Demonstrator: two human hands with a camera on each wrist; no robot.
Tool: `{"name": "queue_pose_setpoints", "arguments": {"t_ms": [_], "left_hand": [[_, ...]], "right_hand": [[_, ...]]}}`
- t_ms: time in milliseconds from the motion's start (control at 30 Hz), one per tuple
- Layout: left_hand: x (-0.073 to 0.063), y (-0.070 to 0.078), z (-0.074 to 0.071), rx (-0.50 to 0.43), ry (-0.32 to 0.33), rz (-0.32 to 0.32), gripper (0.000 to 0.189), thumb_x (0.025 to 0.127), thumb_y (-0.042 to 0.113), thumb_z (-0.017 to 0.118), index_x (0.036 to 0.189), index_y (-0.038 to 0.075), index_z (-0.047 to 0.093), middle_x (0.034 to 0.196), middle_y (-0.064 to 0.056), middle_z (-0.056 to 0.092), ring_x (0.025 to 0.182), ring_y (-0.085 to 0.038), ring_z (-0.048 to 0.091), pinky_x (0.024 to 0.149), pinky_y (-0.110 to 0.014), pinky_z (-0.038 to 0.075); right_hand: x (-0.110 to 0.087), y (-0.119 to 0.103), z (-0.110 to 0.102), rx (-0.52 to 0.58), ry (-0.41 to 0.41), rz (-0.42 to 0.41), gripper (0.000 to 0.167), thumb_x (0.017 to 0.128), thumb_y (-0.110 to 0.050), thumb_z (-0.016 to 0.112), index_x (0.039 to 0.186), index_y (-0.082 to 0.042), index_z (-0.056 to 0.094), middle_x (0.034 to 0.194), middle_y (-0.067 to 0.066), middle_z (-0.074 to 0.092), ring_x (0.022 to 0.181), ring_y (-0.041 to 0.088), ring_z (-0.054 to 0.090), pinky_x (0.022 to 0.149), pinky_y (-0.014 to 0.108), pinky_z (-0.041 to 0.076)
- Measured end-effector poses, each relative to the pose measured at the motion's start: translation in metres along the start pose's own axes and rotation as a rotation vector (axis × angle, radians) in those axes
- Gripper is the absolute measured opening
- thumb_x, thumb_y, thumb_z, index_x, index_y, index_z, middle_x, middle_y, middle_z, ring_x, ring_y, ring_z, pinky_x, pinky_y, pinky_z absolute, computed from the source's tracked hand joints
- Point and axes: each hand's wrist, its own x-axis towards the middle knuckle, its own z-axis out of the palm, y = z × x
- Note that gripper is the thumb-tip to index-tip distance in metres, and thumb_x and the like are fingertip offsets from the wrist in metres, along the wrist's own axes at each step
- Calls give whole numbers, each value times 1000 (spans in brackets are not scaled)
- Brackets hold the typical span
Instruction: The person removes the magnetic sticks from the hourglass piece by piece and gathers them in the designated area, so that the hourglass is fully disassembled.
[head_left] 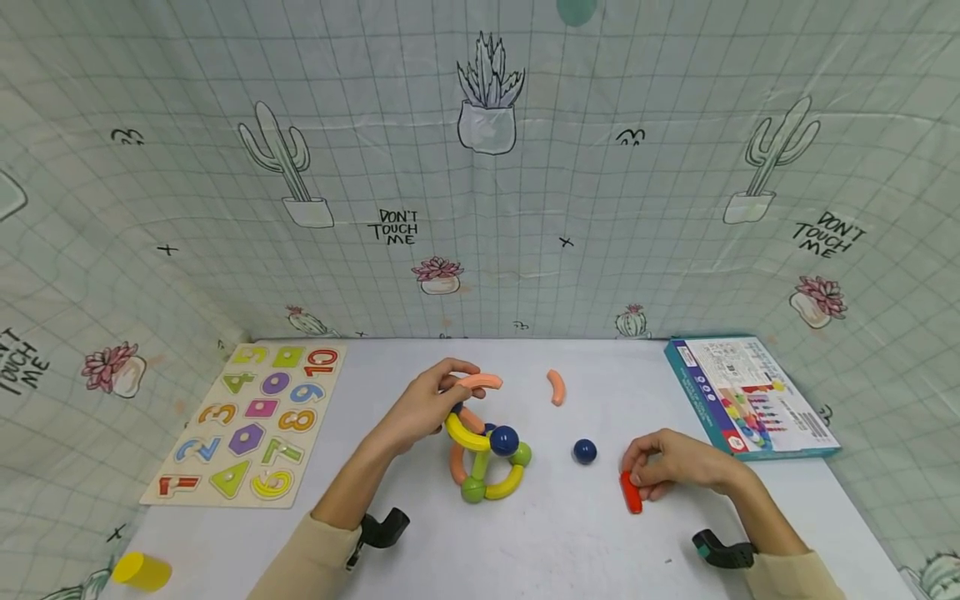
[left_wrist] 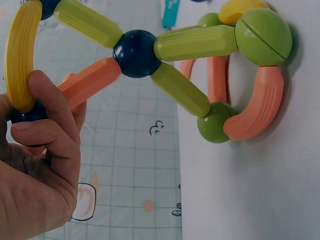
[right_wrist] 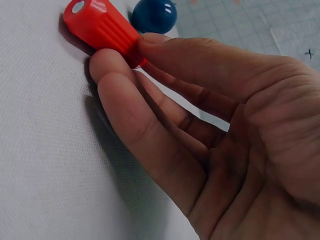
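Observation:
A ball-and-stick structure [head_left: 481,467] of magnetic building pieces stands on the table, with green balls low down and dark blue balls higher up. My left hand [head_left: 429,404] grips it at an upper dark blue ball [left_wrist: 29,119], beside a curved yellow stick [left_wrist: 21,55]. From those fingers a curved orange stick [head_left: 480,381] points right; its inner end is hidden. Low over the table at right, my right hand [head_left: 671,461] pinches a short red stick [head_left: 631,492] between thumb and fingers. The red stick's far end shows a silvery disc in the right wrist view.
A loose dark blue ball [head_left: 584,451] lies between structure and right hand. Behind it is another curved orange stick [head_left: 556,387]. A number-and-shape puzzle board [head_left: 306,425] lies left, a yellow cylinder [head_left: 142,572] front left, and a flat toy box [head_left: 791,443] right. Patterned cloth [head_left: 525,208] hangs behind.

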Motion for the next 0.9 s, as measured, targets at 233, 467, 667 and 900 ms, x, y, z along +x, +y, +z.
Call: {"name": "queue_pose_setpoints", "arguments": {"t_ms": [233, 467, 667, 900], "left_hand": [[2, -3, 0, 3, -6, -5, 32, 105, 25, 53, 136, 15, 55, 106, -2, 71, 48, -15, 40, 45, -23, 25], [3, -4, 0, -17, -20, -22, 31, 105, 21, 51, 135, 17, 54, 102, -4, 72, 52, -14, 53, 45, -22, 25], [2, -4, 2, -16, -17, -15, 30, 105, 18, 47, 135, 17, 55, 100, -5, 71, 49, -15, 41, 45, -22, 27], [3, -3, 3, -14, -18, -27, 31, 105, 20, 44, 134, 18, 55, 100, -5, 71, 51, -15, 43, 46, -22, 27]], "right_hand": [[0, 0, 0, 19, -14, -13, 20, 93, -13, 69, 108, 1, 67, 90, 12, 67, 77, 24, 68, 69, 36, 60], [2, -3, -5, -6, 2, -19, 24, 94, -14, 69, 111, 2, 63, 89, 12, 64, 74, 22, 67, 66, 37, 60], [10, -23, -9, -101, 121, -68, 26, 98, -19, 64, 114, 1, 62, 90, 18, 61, 73, 24, 60, 59, 37, 56], [40, -66, 8, -74, 205, -186, 37, 101, -31, 63, 122, -1, 61, 94, 25, 63, 79, 31, 61, 66, 35, 57]]}}
